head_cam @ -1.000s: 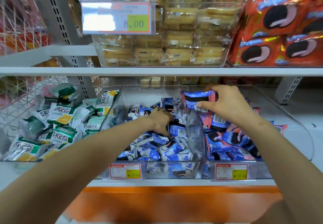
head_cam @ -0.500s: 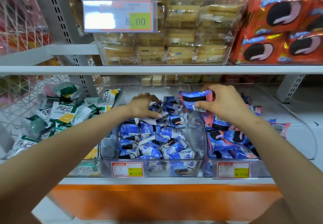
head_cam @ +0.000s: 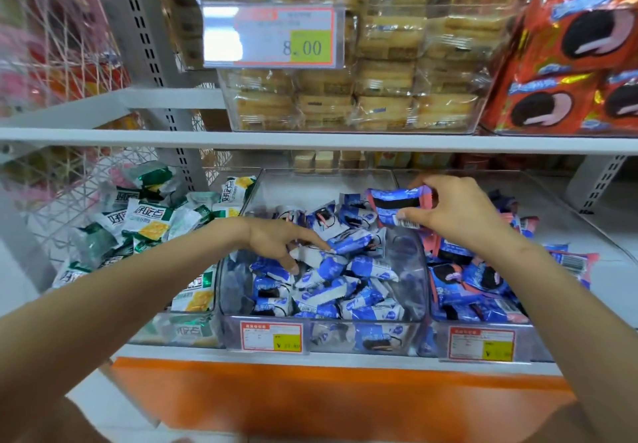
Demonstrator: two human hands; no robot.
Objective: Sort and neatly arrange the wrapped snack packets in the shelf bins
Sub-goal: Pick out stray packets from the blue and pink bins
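While the right hand (head_cam: 459, 214) pinches a pink-edged held packet (head_cam: 397, 202) between thumb and curled fingers (head_cam: 431, 187), it hangs above the back of the wall shared by the mid bin (head_cam: 404, 256) and right bin (head_cam: 559, 228), clear of both piles. Left hand (head_cam: 272, 240) is down in the mid bin w/ index stretched out over the blue pile (head_cam: 345, 277) and thumb lower. A white-ended packet lies between the two, but can't tell if it's pinched or only touched.

Progress, as a judgement: sorting by kind looks mostly done. Left bin (head_cam: 165, 328) has the green pile (head_cam: 145, 221). Mid bin shows only blue-and-white wrappers as far as visible, and right bin has the pink pile (head_cam: 476, 280). Held packet matches the right bin's lot, so it prob. belongs there, not in the mid bin it hovers beside.

Arranging is hardly begun. All 3 piles are jumbled, packets at every angle, some on edge, none in rows. Mid bin's stock is heaped toward the front, and a few pink ones lie apart toward the right bin's far side.

Left to do: drop the held packet w/ its kind, check the blue pile for strays (lower layers hidden), then face and line up each bin.
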